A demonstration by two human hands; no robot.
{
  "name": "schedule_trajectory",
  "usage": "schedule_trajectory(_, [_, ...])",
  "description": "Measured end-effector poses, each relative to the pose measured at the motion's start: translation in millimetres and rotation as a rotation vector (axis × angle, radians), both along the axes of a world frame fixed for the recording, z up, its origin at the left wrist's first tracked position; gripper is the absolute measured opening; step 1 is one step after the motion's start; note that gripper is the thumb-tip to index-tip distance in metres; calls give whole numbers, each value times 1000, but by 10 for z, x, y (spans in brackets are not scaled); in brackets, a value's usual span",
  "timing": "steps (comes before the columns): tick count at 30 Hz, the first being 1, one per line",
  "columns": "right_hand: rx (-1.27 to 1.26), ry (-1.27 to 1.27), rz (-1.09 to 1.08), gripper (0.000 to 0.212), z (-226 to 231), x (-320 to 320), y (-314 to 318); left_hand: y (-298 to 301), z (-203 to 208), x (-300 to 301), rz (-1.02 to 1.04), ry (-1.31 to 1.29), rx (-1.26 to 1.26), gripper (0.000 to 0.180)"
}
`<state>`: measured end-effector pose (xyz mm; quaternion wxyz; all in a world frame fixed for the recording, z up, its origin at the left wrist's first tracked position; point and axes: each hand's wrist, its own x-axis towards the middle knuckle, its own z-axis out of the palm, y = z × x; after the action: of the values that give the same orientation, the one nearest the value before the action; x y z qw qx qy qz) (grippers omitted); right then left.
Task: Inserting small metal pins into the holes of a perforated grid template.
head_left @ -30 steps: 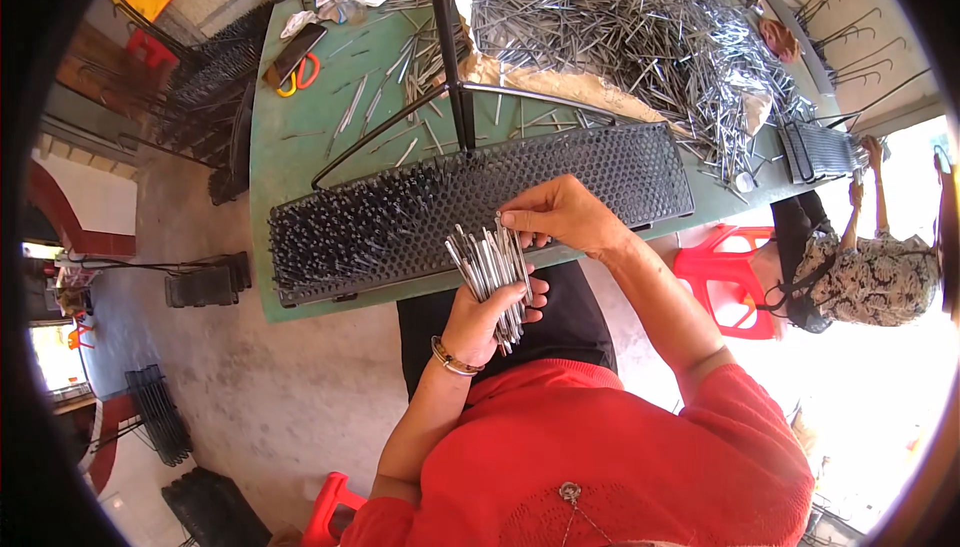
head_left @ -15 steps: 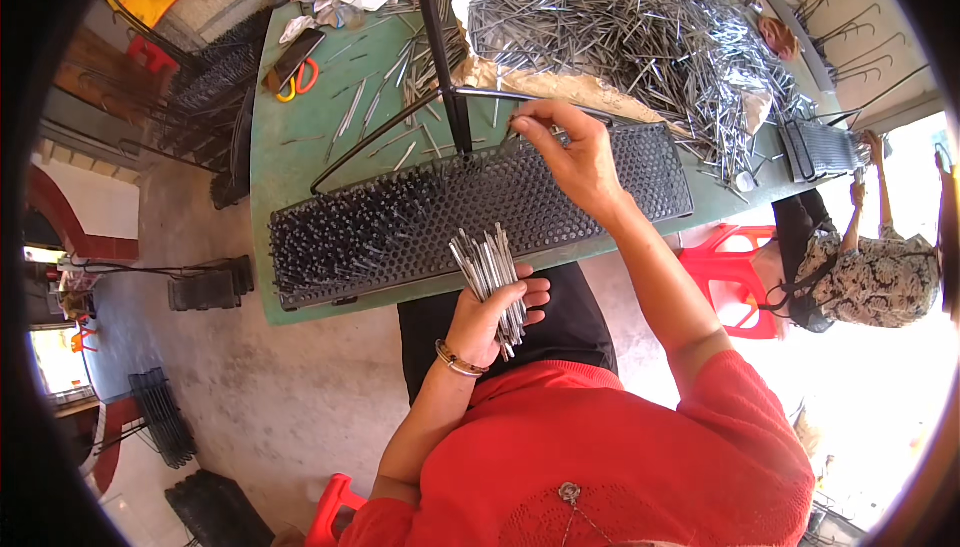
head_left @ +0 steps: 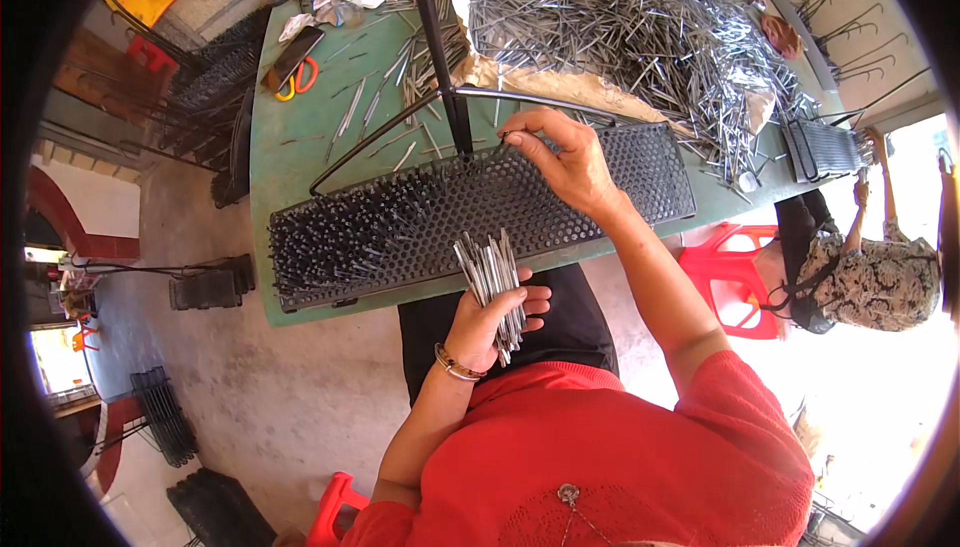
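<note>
My left hand [head_left: 483,320] is closed around a bundle of thin grey metal rods [head_left: 489,272], their upper ends fanning out near the front edge of a long black perforated rack [head_left: 560,203]. The left part of the rack is crowded with dark upright rods [head_left: 345,232]; the holes towards the right show bare. Over the rack's far edge, my right hand [head_left: 568,159] pinches thumb and forefinger together on what looks like a thin metal rod, mostly hidden by the fingertips. A black pole with a triangular frame [head_left: 452,107] joins the rack from behind.
Behind the rack, a large heap of loose metal rods [head_left: 620,27] lies on brown paper atop the green table [head_left: 300,147]. Orange-handled scissors [head_left: 297,79] rest at the table's left. A co-worker [head_left: 870,272] handles another rack [head_left: 822,150] at the right, beside a red stool [head_left: 730,282].
My right hand has shifted slightly left along the rack's far edge, still pinching. The left hand with its bundle has hardly moved.
</note>
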<state>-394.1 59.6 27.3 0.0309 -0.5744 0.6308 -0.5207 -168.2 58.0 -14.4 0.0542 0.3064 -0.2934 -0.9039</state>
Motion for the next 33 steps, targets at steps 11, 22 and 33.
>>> schedule_trajectory(11, [36,67,61,11,-5,-53,-23,-11,-4,3,-10,-6,7,29])
schedule_trajectory(22, [33,205,-28,12,-236,75,-70,-12,-23,6,-15,-13,-1,28])
schedule_trajectory(33, [11,312,-10,23,-253,123,-83,-15,1,18,-28,-3,-39,31])
